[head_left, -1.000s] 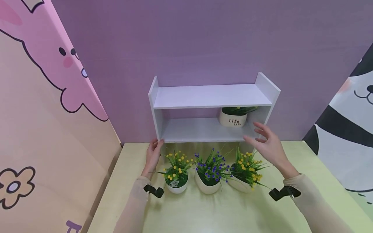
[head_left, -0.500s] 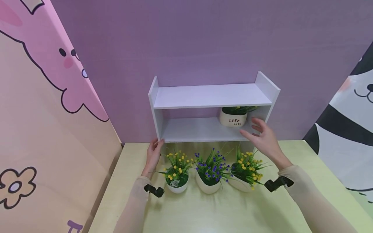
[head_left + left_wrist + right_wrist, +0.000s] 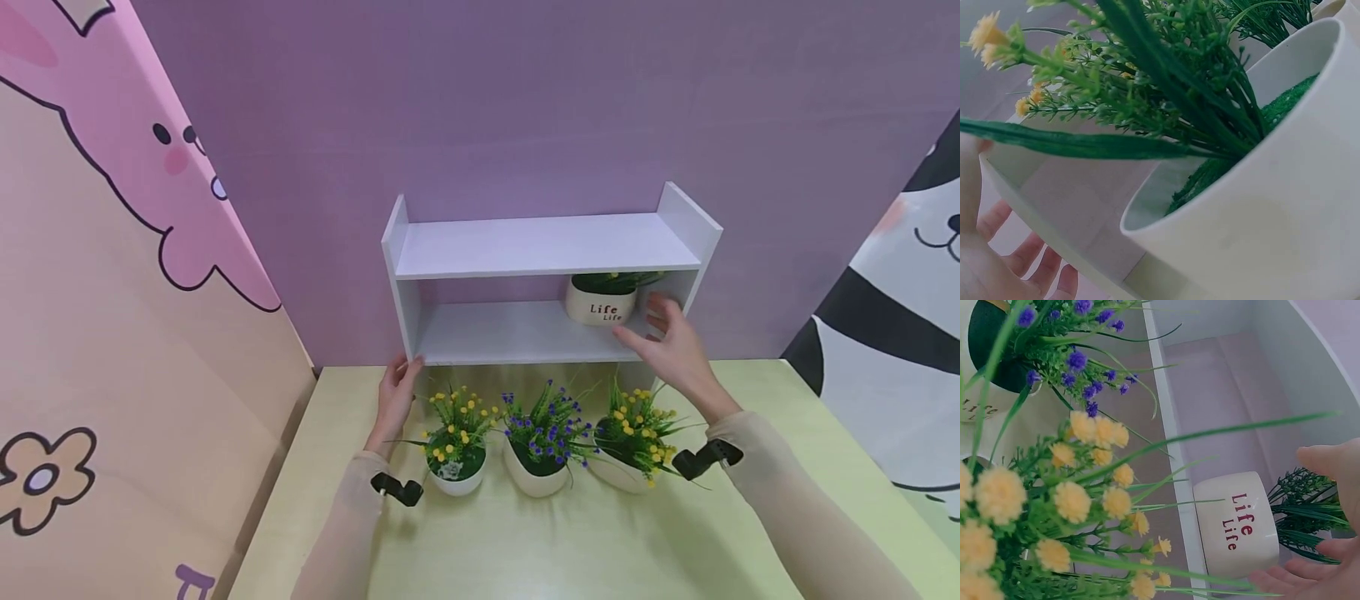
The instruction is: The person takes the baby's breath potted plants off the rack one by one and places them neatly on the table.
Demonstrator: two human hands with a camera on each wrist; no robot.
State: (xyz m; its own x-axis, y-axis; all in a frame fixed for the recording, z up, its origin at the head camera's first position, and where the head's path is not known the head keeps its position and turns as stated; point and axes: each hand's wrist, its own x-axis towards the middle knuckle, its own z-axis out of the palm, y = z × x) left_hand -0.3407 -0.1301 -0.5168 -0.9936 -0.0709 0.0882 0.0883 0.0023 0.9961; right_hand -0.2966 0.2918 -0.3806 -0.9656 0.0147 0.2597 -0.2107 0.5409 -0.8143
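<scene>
In the head view my left hand (image 3: pixel 392 400) is at the lower left side panel of a white two-tier shelf (image 3: pixel 525 333). Its thumb is at the panel's front edge and its fingers lie along the outer face; the left wrist view shows those fingers (image 3: pixel 1025 256) beside the panel. My right hand (image 3: pixel 675 346) reaches into the lower tier's right end, thumb and fingers spread apart. Just left of it stands a cream flower pot (image 3: pixel 597 308) lettered "Life", its plant partly hidden under the upper board. In the right wrist view the fingertips come close to this pot (image 3: pixel 1238 525).
Before the shelf on the pale wooden table (image 3: pixel 525 550) stand a yellow-flowered pot (image 3: pixel 459 483), a purple-flowered pot (image 3: pixel 536 479) and a tilted yellow-flowered pot (image 3: pixel 618 473), below the right forearm. A purple wall (image 3: pixel 525 100) rises behind.
My right hand has moved left and farther in, toward the "Life" pot. The left hand, the shelf and the pots look unmoved.
</scene>
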